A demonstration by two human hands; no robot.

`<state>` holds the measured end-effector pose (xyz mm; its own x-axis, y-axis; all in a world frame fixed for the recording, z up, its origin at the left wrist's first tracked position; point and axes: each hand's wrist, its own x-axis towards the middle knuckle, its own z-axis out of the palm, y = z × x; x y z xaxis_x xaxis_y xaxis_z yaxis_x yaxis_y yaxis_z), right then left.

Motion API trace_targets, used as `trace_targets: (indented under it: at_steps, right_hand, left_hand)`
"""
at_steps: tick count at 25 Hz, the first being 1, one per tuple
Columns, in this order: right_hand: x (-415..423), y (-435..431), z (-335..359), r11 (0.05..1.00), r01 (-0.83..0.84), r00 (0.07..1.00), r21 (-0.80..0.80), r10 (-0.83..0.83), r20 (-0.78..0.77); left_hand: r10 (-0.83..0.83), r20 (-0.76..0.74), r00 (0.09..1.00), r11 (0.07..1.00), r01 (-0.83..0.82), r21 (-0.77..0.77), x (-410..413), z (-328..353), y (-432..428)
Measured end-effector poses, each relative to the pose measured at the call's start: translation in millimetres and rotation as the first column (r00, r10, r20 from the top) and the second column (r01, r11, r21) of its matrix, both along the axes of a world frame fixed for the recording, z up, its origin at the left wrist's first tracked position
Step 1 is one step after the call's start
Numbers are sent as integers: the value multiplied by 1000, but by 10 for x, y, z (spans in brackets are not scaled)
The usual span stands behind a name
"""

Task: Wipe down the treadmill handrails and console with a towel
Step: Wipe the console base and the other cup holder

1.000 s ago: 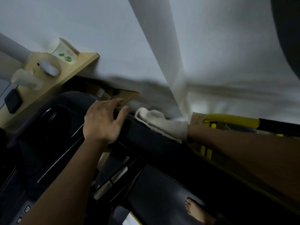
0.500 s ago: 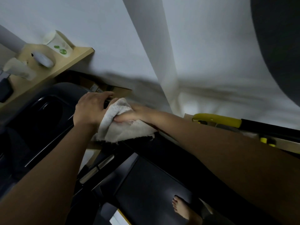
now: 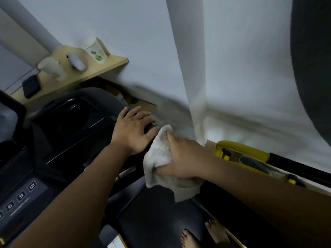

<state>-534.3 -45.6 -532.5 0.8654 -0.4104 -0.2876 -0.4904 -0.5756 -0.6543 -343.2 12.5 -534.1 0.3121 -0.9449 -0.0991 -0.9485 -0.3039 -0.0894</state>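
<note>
A crumpled, off-white towel (image 3: 160, 154) is bunched in the closed grip of the right hand (image 3: 186, 158) against the dark treadmill handrail (image 3: 107, 99), while the left hand (image 3: 133, 130) is laid flat, fingers spread, just beside it.

Handrail (image 3: 148, 128) mostly hidden under towel (image 3: 159, 153) and hands; console (image 3: 19, 176) cut off left; wall base blurred.
</note>
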Motion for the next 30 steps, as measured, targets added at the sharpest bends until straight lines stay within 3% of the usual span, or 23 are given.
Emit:
trace_targets:
  at_steps: [1, 4, 6, 9, 14, 18, 22, 25, 27, 30]
  right_hand:
    - [149, -7, 22, 1000, 2, 1000, -12, -2, -16]
    - [455, 137, -75, 948, 154, 988, -280, -143, 61]
    - [541, 228, -151, 908, 198, 980, -368, -191, 55]
    - [404, 323, -109, 903, 121, 990, -413, -143, -21]
    - [-219, 543, -38, 814, -114, 993, -570, 82, -81]
    - [202, 266, -81, 868, -56, 998, -494, 68, 7]
    - [1065, 258, -1, 777, -25, 1000, -629, 15, -20]
    - [899, 300, -55, 821, -109, 988, -560, 151, 30]
    - [462, 313, -34, 896, -190, 957, -401, 260, 128]
    - [285, 464, 69, 961, -212, 949, -179, 246, 196]
  left_hand:
    - [-17, 1, 1000, 1000, 17, 18, 41, -2, -36]
    - [-62, 19, 998, 998, 62, -1, 122, -69, -28]
    - [-61, 19, 998, 998, 60, 11, 161, -82, -19]
    - [-4, -20, 1000, 1000, 5, 28, 88, -14, -20]
    - [108, -200, 974, 982, -136, -132, -568, -87, 765]
    - [115, 131, 985, 993, -115, -5, -886, -283, 1604]
    - [117, 220, 968, 989, -133, 58, -921, -290, 1717]
    - [290, 255, 922, 951, -308, 30, -809, -230, 1889]
    - [377, 302, 875, 919, -394, -6, -657, -141, 2106]
    - [408, 273, 871, 910, -411, -51, -442, 24, 2330]
